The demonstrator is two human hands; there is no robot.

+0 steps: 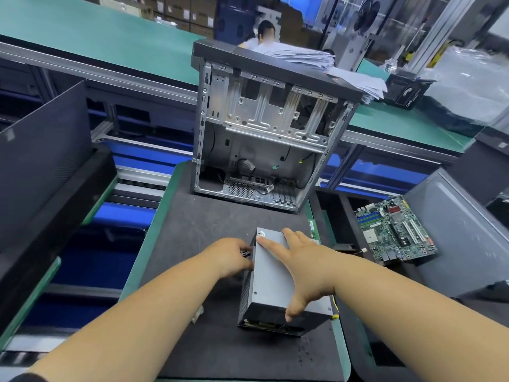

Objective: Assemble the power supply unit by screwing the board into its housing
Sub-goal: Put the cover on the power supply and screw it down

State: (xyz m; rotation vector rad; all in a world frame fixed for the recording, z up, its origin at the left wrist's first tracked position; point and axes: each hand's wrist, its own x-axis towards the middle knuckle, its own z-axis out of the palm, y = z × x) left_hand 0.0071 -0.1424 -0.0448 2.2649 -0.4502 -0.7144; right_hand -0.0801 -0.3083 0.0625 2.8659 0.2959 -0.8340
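Two hands work on one grey metal box, the PSU (271, 274), which lies on a dark mat (209, 312) with its long side running away from the viewer. The right hand (300, 267) rests flat across the top of the box: its fingers (271, 244) are straight and spread toward the far left corner, and its thumb (293, 308) hooks down over the near end face. The left hand (230, 255) sits against the left side wall of the box, near its far end; its fingertips are curled and tucked out of sight between palm and wall, beside some dark wires (246, 253), and I cannot tell whether they pinch anything.

Beyond the right fingertips, well apart, an open PC case (264, 128) stands on the far end of the mat, its bare metal inside facing the viewer. A stack of papers (316, 62) lies on the case's top. Right of the right wrist, off the mat, a green motherboard (396, 230) lies tilted on a dark tray. Left of the left forearm a dark panel (44, 150) leans over a conveyor with blue rails. Past the case, a seated person (264, 37) shows behind a green bench (91, 34).
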